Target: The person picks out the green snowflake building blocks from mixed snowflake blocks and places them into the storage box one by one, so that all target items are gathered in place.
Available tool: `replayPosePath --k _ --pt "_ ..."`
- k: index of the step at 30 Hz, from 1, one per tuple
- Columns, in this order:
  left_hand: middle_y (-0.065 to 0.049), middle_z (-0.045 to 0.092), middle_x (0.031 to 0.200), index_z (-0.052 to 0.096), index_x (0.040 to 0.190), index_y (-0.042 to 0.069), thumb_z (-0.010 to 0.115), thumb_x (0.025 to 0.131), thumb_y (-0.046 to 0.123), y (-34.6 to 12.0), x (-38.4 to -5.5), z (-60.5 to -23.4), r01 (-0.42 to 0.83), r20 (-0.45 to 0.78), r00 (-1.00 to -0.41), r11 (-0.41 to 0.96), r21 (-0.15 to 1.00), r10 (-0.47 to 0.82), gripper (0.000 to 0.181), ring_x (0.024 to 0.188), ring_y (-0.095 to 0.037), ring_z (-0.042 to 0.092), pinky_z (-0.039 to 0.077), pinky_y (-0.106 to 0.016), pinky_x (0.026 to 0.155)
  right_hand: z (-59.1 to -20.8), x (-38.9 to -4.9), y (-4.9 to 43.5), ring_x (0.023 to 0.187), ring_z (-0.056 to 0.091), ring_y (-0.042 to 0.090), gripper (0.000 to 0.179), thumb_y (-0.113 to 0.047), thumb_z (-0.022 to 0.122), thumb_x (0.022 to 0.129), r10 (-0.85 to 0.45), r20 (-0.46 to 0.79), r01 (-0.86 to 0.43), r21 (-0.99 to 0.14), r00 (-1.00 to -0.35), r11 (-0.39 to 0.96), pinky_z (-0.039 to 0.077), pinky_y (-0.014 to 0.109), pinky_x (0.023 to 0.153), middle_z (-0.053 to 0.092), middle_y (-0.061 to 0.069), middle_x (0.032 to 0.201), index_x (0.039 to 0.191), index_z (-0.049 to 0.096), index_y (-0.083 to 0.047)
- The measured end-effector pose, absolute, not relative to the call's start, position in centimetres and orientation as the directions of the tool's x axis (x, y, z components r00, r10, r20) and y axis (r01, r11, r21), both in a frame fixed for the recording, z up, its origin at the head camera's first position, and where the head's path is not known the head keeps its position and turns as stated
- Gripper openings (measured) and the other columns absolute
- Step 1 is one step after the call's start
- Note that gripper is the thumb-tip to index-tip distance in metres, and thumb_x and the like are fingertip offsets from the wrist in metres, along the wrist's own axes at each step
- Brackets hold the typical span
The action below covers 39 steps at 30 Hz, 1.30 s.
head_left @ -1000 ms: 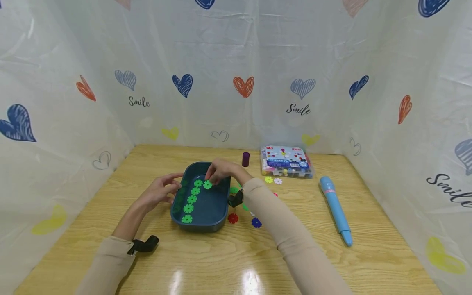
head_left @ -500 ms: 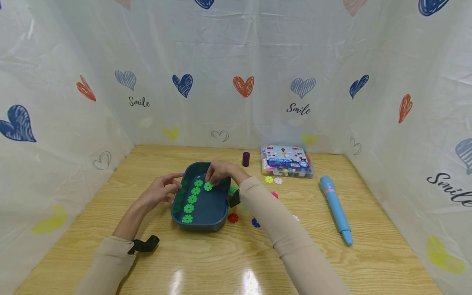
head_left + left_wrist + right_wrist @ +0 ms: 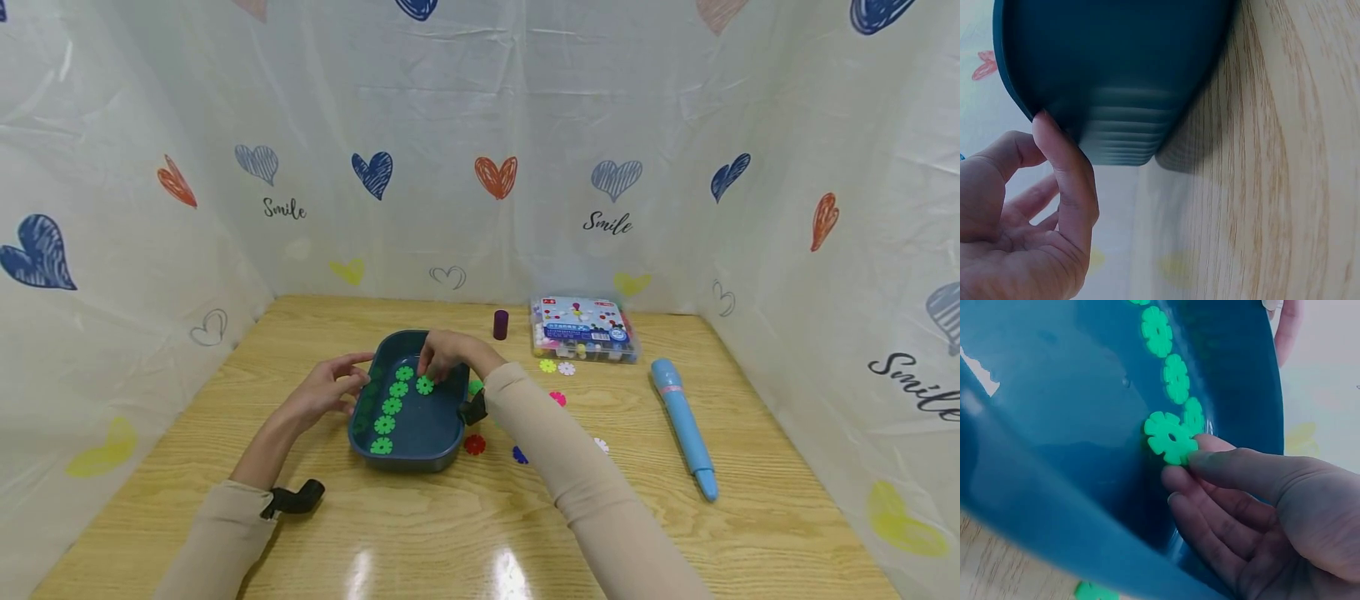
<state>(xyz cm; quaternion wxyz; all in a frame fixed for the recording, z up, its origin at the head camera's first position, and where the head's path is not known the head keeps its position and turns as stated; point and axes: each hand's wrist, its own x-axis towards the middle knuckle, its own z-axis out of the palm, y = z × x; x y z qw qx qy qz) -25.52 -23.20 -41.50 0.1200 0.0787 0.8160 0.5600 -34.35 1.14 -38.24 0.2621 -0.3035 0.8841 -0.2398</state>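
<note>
A dark blue plastic basin [image 3: 427, 425] stands on the wooden table. Along its left side, several green snowflake discs [image 3: 384, 424] lie in a line on the bottom. My left hand [image 3: 322, 390] holds the basin's left rim; in the left wrist view, curved fingers [image 3: 1063, 156] meet the rim from outside. Inside the basin, my right hand [image 3: 447, 353] pinches another green snowflake disc [image 3: 1171, 436] between thumb and fingertips. In the right wrist view this disc overlaps the last one of the line. Whether it touches the bottom, I cannot tell.
Loose discs lie right of the basin, among them a red disc [image 3: 475, 444], a blue disc [image 3: 521, 455] and a yellow disc [image 3: 547, 366]; my right forearm hides part of that area. Behind stand a purple cylinder [image 3: 501, 324] and a clear boxed set [image 3: 583, 330]. A blue microphone-shaped pen [image 3: 684, 425] lies right.
My right hand and its green disc have shifted slightly toward me inside the basin. The left hand and the basin have stayed in place.
</note>
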Motion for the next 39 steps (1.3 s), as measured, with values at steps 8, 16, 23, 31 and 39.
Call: replayPosePath --k 8,16,23,31,39 --pt "-0.025 0.052 0.117 0.037 0.151 0.007 0.05 0.102 0.013 -23.2 -25.6 -41.6 -0.006 -0.107 -0.959 0.363 0.932 0.261 0.051 0.084 -0.018 0.056 0.055 -0.025 0.058 -38.1 -34.3 1.1 0.079 0.069 0.016 0.013 -0.002 0.064 0.092 -0.651 -0.317 -0.421 -0.555 -0.69 0.717 0.059 0.031 0.079 0.072 0.009 0.097 0.101 0.074 0.0" --pt "-0.025 0.052 0.118 0.037 0.15 0.007 0.051 0.101 0.014 -23.1 -25.6 -41.6 -0.011 -0.11 -0.961 0.361 0.933 0.253 0.051 0.084 -0.019 0.056 0.055 -0.026 0.058 -38.0 -34.6 1.4 0.085 0.072 0.021 0.017 -0.007 0.061 0.096 -0.664 -0.309 -0.449 -0.539 -0.681 0.712 0.059 0.033 0.08 0.072 0.012 0.101 0.104 0.074 0.0" --pt "-0.023 0.053 0.115 0.038 0.15 0.007 0.052 0.101 0.014 -23.2 -25.5 -41.5 -0.009 -0.109 -0.961 0.363 0.932 0.255 0.051 0.083 -0.019 0.056 0.055 -0.025 0.058 -36.3 -34.7 2.7 0.094 0.072 0.031 0.025 -0.006 0.052 0.099 -0.71 -0.252 -0.474 -0.594 -0.658 0.65 0.059 0.036 0.082 0.071 0.02 0.109 0.113 0.07 0.004" --pt "-0.02 0.053 0.112 0.038 0.15 0.007 0.052 0.101 0.013 -23.2 -25.5 -41.6 -0.013 -0.11 -0.962 0.357 0.934 0.251 0.051 0.082 -0.018 0.056 0.055 -0.025 0.057 -34.6 -34.1 5.3 0.088 0.072 0.026 0.024 -0.009 0.056 0.099 -0.75 -0.157 -0.552 -0.584 -0.642 0.595 0.058 0.027 0.076 0.072 0.018 0.105 0.112 0.069 0.005" --pt "-0.019 0.054 0.111 0.038 0.15 0.007 0.052 0.1 0.013 -23.3 -25.5 -41.7 -0.013 -0.11 -0.963 0.363 0.932 0.246 0.052 0.081 -0.018 0.056 0.055 -0.026 0.058 -33.8 -32.4 8.9 0.085 0.072 0.028 0.021 -0.014 0.06 0.098 -0.748 -0.113 -0.585 -0.552 -0.653 0.594 0.059 0.037 0.078 0.073 0.019 0.101 0.108 0.071 0.001"
